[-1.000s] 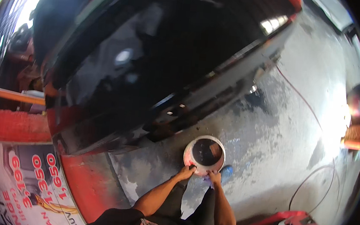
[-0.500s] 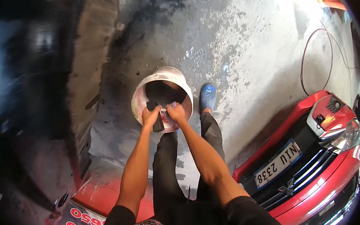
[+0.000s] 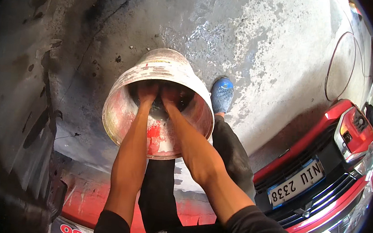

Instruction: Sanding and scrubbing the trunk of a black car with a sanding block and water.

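Observation:
A tall whitish bucket (image 3: pixel 164 68), stained red and grey, stands on the floor in front of my legs, its mouth facing me. Both my arms reach down into it. My left hand (image 3: pixel 147 90) and my right hand (image 3: pixel 169 93) are side by side at the dark liquid (image 3: pixel 159 110) in the bottom. The fingers of both hands are in shadow or under the liquid, so what they hold, if anything, does not show. Red smears mark the bucket's near inner wall.
A red car's front end (image 3: pixel 313 196) with a number plate stands close on my right. My blue shoe (image 3: pixel 222 95) is beside the bucket on wet, patchy concrete (image 3: pixel 263 61). A thin hose (image 3: pixel 328 69) curves at the far right. A red-painted strip (image 3: pixel 84 201) lies behind my legs.
Both hands have gone from the bucket's mouth down inside it. The dark block that was at my left hand is out of sight. The bucket looks closer and larger.

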The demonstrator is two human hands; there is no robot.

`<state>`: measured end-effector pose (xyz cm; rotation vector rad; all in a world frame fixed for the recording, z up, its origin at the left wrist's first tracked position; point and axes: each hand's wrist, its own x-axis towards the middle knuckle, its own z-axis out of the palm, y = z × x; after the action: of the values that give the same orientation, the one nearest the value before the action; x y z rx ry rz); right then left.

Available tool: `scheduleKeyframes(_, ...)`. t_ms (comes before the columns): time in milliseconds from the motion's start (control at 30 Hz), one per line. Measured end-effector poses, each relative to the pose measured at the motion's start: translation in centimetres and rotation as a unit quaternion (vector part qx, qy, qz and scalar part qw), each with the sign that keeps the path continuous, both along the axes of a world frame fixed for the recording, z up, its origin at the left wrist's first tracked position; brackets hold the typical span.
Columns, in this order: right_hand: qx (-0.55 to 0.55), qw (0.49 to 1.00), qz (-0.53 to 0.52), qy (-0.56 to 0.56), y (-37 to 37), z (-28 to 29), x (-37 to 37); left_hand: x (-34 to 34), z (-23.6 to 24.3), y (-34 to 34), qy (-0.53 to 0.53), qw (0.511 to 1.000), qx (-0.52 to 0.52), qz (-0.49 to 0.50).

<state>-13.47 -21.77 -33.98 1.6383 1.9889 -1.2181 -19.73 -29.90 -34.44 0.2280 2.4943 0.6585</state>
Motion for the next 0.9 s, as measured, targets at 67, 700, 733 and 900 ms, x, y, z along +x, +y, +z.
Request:
scheduleKeyframes(67,0.017,0.983,-0.147,0.113,1.5,-0.8,0.5,1.2,0.4,2.4,-0.118,0.978,0.106,0.133)
scheduleKeyframes(700,-0.454,0.808,-0.348,0.140,7.4,20.4,3.1,-1.5,24.1,-1.0,-0.481,0.697,0.257,0.466)
scheduleKeyframes(733,-0.456,0.807,-0.350,0.133,7.4,21.0,2.7,-1.7,24.5,-1.2,-0.479,0.697,0.255,0.469)
scheduleKeyframes(900,-0.415,0.880,-0.223,0.062,7.7,20.0,3.1,-1.6,25.9,-0.3,-0.459,0.706,0.267,0.469)
